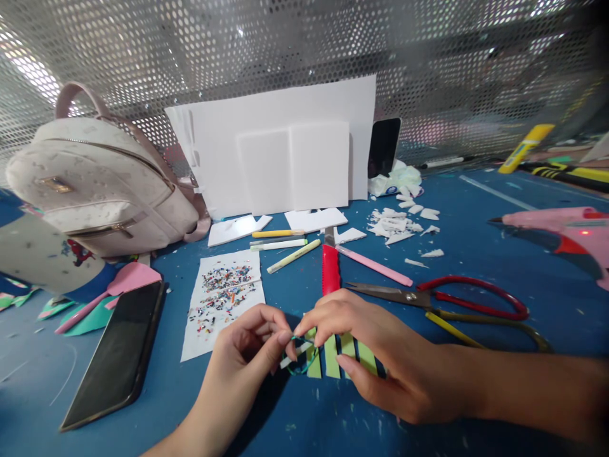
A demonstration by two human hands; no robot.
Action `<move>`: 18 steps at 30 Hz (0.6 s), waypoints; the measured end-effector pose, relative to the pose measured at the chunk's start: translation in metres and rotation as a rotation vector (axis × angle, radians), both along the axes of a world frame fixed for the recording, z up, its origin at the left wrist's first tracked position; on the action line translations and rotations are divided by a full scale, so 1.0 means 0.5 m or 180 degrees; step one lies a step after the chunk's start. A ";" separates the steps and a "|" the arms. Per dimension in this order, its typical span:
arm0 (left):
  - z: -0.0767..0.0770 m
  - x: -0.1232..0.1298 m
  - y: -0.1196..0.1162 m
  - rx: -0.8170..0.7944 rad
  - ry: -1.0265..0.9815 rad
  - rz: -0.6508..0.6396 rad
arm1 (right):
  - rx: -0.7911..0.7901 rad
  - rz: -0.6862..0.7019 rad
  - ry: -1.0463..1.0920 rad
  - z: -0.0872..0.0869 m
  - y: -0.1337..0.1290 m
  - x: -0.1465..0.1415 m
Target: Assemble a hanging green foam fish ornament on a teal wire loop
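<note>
My left hand [252, 346] pinches a small ring of thin green strand [311, 360] with white bits on it, low over the blue table. At the ring's upper edge, the fingertips of my right hand [380, 349] touch or nearly touch it, its thumb held apart below. Several light green strips [332, 358] lie side by side under and behind my right hand, which partly covers them. Just beyond the hands is a red-handled cutter [330, 270]. To the left, a white paper sheet [193, 339] bears many tiny coloured pieces [226, 285].
Scissors [416, 296] lie beyond my right hand, with a pink glue gun [561, 222] at the right. Pens, white scraps [392, 223] and a standing white board [209, 152] are behind. A phone [117, 355] and a backpack [104, 184] occupy the left.
</note>
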State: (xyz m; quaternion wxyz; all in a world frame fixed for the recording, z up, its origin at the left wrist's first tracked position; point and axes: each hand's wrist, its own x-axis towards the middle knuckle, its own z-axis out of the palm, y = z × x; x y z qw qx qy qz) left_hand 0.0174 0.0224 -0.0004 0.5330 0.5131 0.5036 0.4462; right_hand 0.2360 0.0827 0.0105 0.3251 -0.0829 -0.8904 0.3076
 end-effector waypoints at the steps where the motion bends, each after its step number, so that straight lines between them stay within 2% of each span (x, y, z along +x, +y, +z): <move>1: 0.000 0.000 0.000 0.0003 0.0001 0.0001 | -0.0009 0.0006 0.0000 -0.001 0.000 0.000; 18: 0.005 0.001 -0.004 0.0060 0.0018 0.0021 | -0.0106 0.0040 -0.0087 -0.010 0.002 0.001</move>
